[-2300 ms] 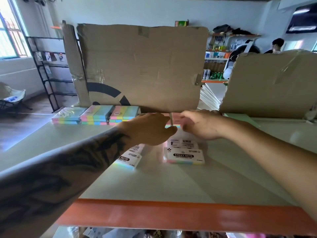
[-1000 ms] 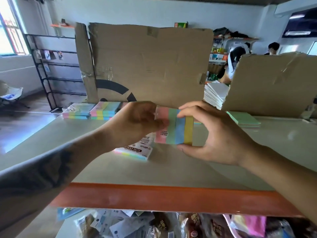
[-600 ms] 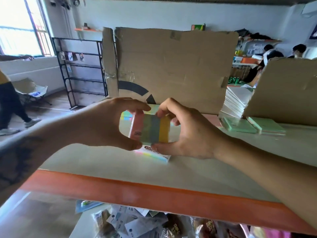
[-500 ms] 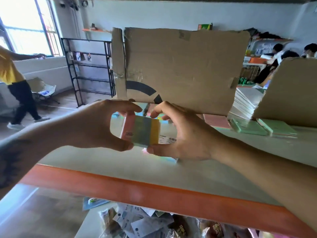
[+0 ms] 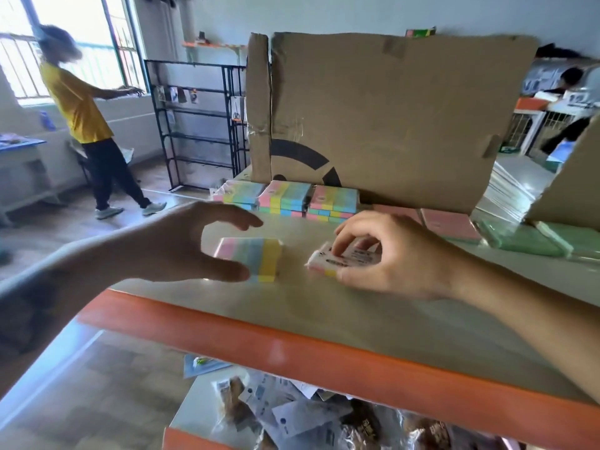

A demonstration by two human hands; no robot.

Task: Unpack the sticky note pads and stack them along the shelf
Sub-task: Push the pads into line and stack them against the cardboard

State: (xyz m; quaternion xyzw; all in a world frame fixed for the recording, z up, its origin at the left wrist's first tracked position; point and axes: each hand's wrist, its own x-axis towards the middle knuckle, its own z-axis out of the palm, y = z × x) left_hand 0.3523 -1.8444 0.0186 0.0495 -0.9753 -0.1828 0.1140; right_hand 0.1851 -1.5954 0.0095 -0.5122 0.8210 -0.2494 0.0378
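Note:
A striped sticky note pad (image 5: 259,259) in pink, blue and yellow lies on the shelf top (image 5: 373,319). My left hand (image 5: 181,245) hovers around it with thumb and fingers spread, the thumb touching its near side. To its right, my right hand (image 5: 386,254) pinches a packaged pad with a white label (image 5: 337,259), lifting one end off the shelf. Three stacks of unpacked striped pads (image 5: 285,198) stand in a row at the back, against the cardboard.
A big cardboard sheet (image 5: 389,118) stands upright behind the stacks, another (image 5: 574,186) at far right. Pink pads (image 5: 448,224) and green pads (image 5: 526,240) lie right of them. The shelf's orange front edge (image 5: 292,349) runs below my hands. A person in yellow (image 5: 84,125) walks at left.
Both hands held the striped pad up in the air; now it lies on the shelf, my left hand has loosened around it, and my right hand has taken hold of a packaged pad.

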